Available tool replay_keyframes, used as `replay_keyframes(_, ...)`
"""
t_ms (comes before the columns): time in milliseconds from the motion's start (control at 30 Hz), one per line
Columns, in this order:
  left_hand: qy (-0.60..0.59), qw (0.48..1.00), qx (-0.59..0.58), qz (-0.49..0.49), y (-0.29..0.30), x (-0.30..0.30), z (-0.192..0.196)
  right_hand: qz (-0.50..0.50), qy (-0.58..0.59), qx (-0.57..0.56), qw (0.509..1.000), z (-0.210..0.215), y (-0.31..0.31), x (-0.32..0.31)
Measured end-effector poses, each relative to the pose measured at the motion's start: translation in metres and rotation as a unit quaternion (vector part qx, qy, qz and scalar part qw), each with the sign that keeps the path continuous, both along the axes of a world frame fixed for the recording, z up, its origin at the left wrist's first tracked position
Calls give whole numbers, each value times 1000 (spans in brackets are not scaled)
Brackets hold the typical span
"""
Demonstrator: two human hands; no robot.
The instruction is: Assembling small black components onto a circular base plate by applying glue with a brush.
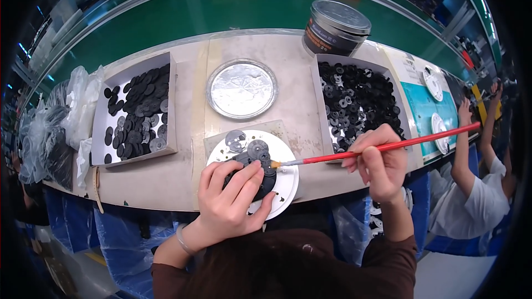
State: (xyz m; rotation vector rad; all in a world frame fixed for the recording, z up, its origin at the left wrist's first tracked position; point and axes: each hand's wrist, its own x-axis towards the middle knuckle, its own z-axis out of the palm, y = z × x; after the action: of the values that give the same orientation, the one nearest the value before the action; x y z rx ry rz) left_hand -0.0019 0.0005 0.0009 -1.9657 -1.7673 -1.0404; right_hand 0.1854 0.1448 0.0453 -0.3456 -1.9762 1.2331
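Observation:
My left hand (230, 198) rests on a white round plate (286, 188) at the bench's front edge, fingers pressing black discs (258, 149) that lie on it. My right hand (380, 163) grips a thin red-handled brush (382, 148); its bristle tip touches the black discs on the plate, just right of my left fingertips. The brush handle runs up and to the right past my hand.
A grey box of black discs (136, 111) stands at the left, another box heaped with black ring parts (357, 99) at the right. A silver foil dish (242, 88) and a dark tin (335, 27) sit behind. Plastic bags (66, 122) at far left; another person's arm (471, 160) at the right.

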Motion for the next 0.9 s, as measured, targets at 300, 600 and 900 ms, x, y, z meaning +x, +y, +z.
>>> replay_keyframes(300,-40,999,6,18,-2,3,-2,-61,11,-67,996,11,30,-44)
replay_keyframes(600,-26,997,-69,-14,-7,-18,29,-134,12,-147,980,2,66,-16)
replay_keyframes(900,-27,971,-225,76,125,-124,73,-214,69,-78,971,-12,87,65)
